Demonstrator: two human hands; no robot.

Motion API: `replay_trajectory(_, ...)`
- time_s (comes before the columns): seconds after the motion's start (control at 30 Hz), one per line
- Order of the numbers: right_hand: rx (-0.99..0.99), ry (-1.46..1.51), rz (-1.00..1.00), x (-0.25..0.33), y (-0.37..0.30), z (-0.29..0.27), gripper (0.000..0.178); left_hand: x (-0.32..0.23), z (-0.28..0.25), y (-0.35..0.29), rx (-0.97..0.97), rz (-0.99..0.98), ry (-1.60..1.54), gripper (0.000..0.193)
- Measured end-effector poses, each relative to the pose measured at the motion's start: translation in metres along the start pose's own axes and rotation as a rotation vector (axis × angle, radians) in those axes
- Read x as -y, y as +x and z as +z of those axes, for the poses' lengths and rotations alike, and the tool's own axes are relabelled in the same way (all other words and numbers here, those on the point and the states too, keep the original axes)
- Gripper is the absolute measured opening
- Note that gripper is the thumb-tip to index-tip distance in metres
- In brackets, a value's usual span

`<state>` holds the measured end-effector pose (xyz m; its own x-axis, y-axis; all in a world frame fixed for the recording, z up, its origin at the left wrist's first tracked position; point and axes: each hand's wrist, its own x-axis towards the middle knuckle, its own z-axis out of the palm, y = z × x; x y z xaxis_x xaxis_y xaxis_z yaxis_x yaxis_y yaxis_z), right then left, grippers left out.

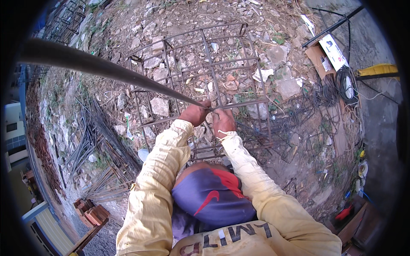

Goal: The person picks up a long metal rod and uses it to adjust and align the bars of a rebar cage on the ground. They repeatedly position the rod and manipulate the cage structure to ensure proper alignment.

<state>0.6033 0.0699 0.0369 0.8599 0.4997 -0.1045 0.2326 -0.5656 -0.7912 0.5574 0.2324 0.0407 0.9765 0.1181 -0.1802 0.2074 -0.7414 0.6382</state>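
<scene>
- Working low over a metal cage [211,64], laid on rubble ground [282,170] directly ahead, with both hands at its near half
- Curling the fingers of the left hand [196,114] inward at the lower end of a long dark bar [115,71], right beside the cage's crossing rods
- Bending the fingers of the right hand [224,120] toward the same spot, just beside the left hand, near a crossing rod
- Cannot tell exactly what is pinched by either hand, with fingertips too small and partly hidden where bar and rods meet
- Slanting with the dark bar from the upper left down to the hands, thick at the far left and thin at its lower end
- Wearing pale yellow sleeves [160,170] down to the wrists, with purple and red cloth [213,194] between the forearms
- Showing stones [159,106] through and around the cage
- Lying to the left, a heap of thin rods [87,132], with red-brown bricks [92,212] stacked farther down
- Resting at upper right, a cardboard box [315,59] with a white panel [334,52], near a dark coil of cable [345,85] and a yellow object [378,70]
- Sprawling to the right of the cage, tangled wire [320,94]
</scene>
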Motion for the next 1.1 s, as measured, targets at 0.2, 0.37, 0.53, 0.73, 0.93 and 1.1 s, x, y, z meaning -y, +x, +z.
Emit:
replay_trajectory(0.2, 0.116, -0.127, -0.063, -0.001, 0.018, -0.015, 0.018, 0.000, 0.001, 0.002, 0.058, -0.068, -0.057, 0.018)
replay_trajectory(0.37, 0.396, -0.320, -0.145, 0.019, 0.052, -0.028, 0.022, -0.004, -0.002, -0.003, 0.040, -0.087, -0.129, 0.018)
replay_trajectory(0.53, 0.543, -0.459, -0.113, 0.028, 0.075, -0.032, 0.024, -0.004, -0.002, -0.004, 0.047, -0.087, -0.116, 0.021)
replay_trajectory(0.73, 0.700, -0.209, -0.299, -0.013, 0.111, -0.024, 0.020, -0.011, 0.006, 0.003, 0.056, -0.143, -0.028, 0.023)
replay_trajectory(0.93, 0.748, -0.048, -0.115, 0.015, 0.107, -0.031, 0.013, -0.001, 0.007, -0.006, 0.063, -0.152, -0.033, 0.019)
replay_trajectory(1.1, 0.497, 0.209, 0.225, 0.011, 0.096, -0.019, 0.018, -0.007, 0.008, -0.008, 0.004, -0.139, -0.064, 0.018)
